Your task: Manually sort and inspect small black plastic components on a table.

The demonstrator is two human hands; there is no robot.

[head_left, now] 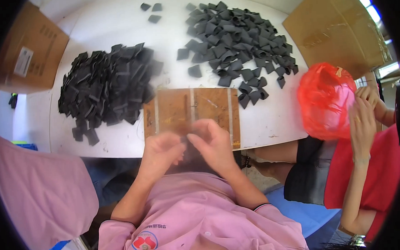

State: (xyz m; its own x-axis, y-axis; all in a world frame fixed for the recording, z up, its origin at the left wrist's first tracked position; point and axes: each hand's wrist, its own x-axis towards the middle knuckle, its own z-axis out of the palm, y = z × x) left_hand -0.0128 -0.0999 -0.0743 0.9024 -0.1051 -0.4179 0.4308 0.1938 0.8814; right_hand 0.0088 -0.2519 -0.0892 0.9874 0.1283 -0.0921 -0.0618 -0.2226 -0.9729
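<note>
My left hand point(162, 154) and my right hand point(213, 144) meet over the near edge of a brown wooden board point(170, 113). Both have their fingers bent into a pinch, slightly smeared by motion. Between the fingertips a small black piece point(183, 138) shows only in part; its shape is hidden. On the left of the table lies a heap of flat black pieces point(104, 86), which look like soft sheet or fabric. Beyond the board, to the right, spreads a pile of similar black pieces point(236, 36), many curled into folded loops.
The white table point(271, 122) carries a few loose black pieces point(154, 19) at its far side. Cardboard boxes point(50, 60) stand left and right. A person's hand point(362, 120) touches a red plastic bag point(315, 106) at the right. A pink sleeve point(46, 185) is close on my left.
</note>
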